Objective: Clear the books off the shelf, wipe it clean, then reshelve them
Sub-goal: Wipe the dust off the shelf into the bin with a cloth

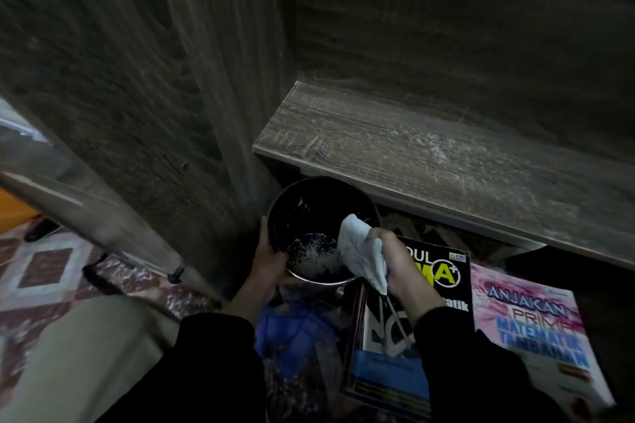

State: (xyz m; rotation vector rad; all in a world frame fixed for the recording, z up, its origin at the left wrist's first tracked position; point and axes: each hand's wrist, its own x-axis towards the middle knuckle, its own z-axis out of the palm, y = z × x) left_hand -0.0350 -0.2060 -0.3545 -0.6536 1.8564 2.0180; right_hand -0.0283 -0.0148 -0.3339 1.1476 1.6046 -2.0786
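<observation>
"ANJAKAN" book point(536, 319) beside right fingers point(379, 237) clutching cloth point(359, 251), left fingers point(266, 233) gripping bowl point(323, 184).

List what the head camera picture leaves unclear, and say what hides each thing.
1. Head view: the title of the black book, partly covered by the right hand and its cloth.
2. Head view: the pale contents of the bowl, too dim and blurred to name.
3. Head view: the left hand, most of whose fingers sit behind the bowl.
4. Head view: the small print on the pink book, too blurred to read.
</observation>
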